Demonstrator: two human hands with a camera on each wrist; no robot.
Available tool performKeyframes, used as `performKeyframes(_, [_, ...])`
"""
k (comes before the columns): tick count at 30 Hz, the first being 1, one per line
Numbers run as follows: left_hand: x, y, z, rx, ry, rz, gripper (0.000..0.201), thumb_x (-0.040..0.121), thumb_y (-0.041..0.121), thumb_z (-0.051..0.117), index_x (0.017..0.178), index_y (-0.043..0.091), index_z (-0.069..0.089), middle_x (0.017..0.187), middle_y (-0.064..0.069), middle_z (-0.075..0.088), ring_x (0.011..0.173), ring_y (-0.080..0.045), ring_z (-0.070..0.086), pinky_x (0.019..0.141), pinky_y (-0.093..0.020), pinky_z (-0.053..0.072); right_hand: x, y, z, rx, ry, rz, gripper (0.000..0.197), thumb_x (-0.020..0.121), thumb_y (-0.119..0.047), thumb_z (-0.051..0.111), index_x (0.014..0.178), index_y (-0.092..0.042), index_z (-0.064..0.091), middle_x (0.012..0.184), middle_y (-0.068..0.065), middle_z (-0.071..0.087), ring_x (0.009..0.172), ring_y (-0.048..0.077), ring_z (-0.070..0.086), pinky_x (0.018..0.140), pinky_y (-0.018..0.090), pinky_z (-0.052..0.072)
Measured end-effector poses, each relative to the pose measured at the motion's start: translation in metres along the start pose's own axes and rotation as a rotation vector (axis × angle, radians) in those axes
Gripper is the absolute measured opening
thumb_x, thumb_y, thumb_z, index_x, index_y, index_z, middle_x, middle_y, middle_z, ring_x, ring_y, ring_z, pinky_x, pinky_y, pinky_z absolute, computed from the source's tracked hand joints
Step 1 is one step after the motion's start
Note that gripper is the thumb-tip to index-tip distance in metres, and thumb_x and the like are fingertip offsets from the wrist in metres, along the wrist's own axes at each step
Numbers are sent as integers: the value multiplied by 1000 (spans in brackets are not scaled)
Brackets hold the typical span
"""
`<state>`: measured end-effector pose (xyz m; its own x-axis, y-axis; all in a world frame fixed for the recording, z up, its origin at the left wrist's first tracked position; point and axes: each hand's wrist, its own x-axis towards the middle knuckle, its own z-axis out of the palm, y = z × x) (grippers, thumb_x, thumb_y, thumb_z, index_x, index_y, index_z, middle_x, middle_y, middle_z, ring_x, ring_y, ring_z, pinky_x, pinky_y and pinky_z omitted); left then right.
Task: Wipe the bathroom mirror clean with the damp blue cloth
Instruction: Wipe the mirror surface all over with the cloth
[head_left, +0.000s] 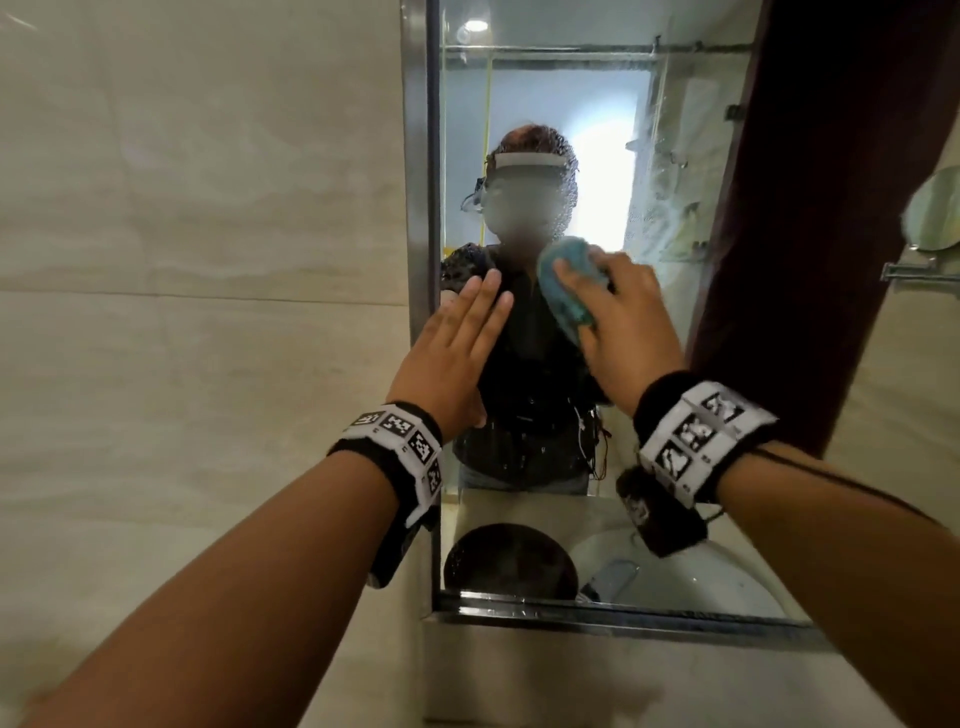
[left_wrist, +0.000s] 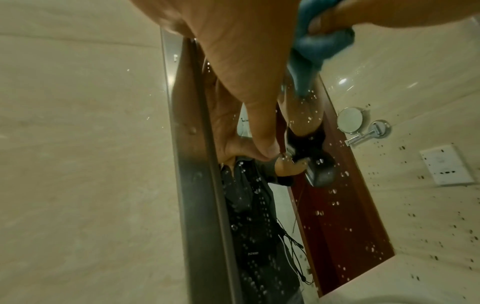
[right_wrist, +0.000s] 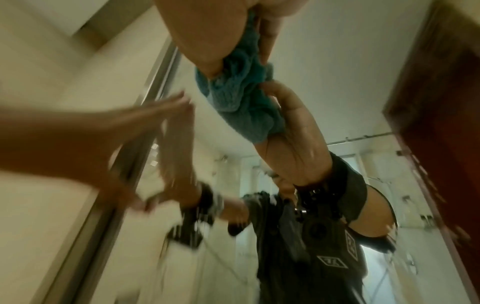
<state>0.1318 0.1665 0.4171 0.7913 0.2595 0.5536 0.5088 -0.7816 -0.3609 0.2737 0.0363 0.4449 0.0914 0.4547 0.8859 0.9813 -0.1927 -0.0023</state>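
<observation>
The bathroom mirror (head_left: 571, 130) hangs in a steel frame, with water drops on its lower glass (left_wrist: 259, 226). My right hand (head_left: 618, 317) grips a bunched blue cloth (head_left: 563, 291) and presses it against the middle of the glass. In the right wrist view the cloth (right_wrist: 239, 98) bulges out between my thumb and fingers, squashed onto the mirror (right_wrist: 324, 92). My left hand (head_left: 478, 312) lies flat on the glass near the left frame, fingers straight and together, holding nothing. The left wrist view shows that palm (left_wrist: 246, 61) against the mirror, with the cloth (left_wrist: 311, 47) just beside it.
Beige tiled wall (head_left: 182, 260) lies to the left of the mirror. A dark red wooden strip (head_left: 810, 208) runs along the mirror's right side. Beyond it, a round shaving mirror (left_wrist: 349, 119) on an arm and a white socket plate (left_wrist: 445, 166) are fixed to the wall. A white basin (left_wrist: 428, 283) sits below.
</observation>
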Motion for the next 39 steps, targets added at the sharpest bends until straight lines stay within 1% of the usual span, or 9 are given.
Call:
performKeyframes(2, [1, 0, 2, 9, 22, -3, 130, 67, 51, 75, 146, 10, -20, 150, -9, -31, 142, -25, -21, 117, -37, -9, -34, 4, 24, -18, -158, -55, 42, 85, -11, 55, 126, -13, 58, 129, 19, 51, 118, 38, 44, 99, 43, 37])
performKeyframes(4, [0, -1, 4, 12, 15, -1, 131, 66, 52, 76, 146, 10, -19, 153, -10, -27, 142, -25, -20, 117, -37, -9, -49, 8, 36, -87, -316, -359, 34, 85, -13, 54, 118, -13, 62, 122, 16, 55, 115, 33, 46, 105, 38, 29])
performKeyframes(6, [-1, 0, 5, 26, 19, -14, 130, 67, 51, 76, 147, 10, -19, 154, -11, -25, 143, -26, -19, 118, -38, -6, -32, 15, 34, 97, -285, -472, 27, 85, -20, 54, 110, -14, 63, 110, 14, 56, 106, 31, 49, 102, 33, 31])
performKeyframes(11, [0, 3, 7, 22, 50, -33, 127, 67, 42, 77, 147, 9, -16, 155, -11, -21, 144, -26, -16, 119, -40, 1, -12, -1, 5, -82, -12, -51, 49, 74, -8, 69, 121, -14, 61, 117, 22, 53, 107, 40, 49, 92, 44, 42])
performKeyframes(16, [2, 3, 10, 22, 66, -26, 124, 69, 41, 75, 147, 9, -17, 155, -11, -22, 143, -26, -18, 119, -40, -2, -55, -1, 22, -152, -340, -428, 46, 73, -20, 74, 118, -16, 63, 107, 18, 57, 92, 35, 57, 77, 38, 49])
performKeyframes(22, [3, 3, 11, 41, 63, -40, 131, 64, 45, 78, 148, 10, -17, 155, -10, -22, 143, -25, -18, 118, -39, -3, -38, 8, 17, -98, -65, -207, 41, 77, -15, 67, 117, -9, 63, 123, 19, 50, 104, 38, 52, 84, 46, 48])
performKeyframes(27, [3, 4, 13, 26, 50, -38, 130, 67, 45, 77, 147, 10, -20, 153, -10, -26, 142, -25, -22, 118, -40, -4, -63, 6, 16, -159, -269, -364, 60, 57, -6, 81, 114, -15, 63, 111, 15, 60, 93, 36, 59, 77, 43, 51])
performKeyframes(31, [2, 4, 13, 30, 50, -36, 133, 65, 47, 78, 147, 10, -20, 153, -10, -26, 142, -25, -21, 119, -40, -3, -27, 7, 3, -127, -15, -64, 59, 61, 7, 71, 115, -14, 58, 119, 17, 53, 92, 41, 53, 75, 48, 51])
performKeyframes(39, [2, 6, 13, 47, 62, -57, 134, 63, 48, 78, 147, 9, -19, 155, -11, -23, 143, -27, -19, 119, -40, -1, -61, 16, 9, -159, -196, -321, 34, 67, -19, 74, 100, -14, 72, 110, 16, 63, 102, 28, 46, 76, 40, 51])
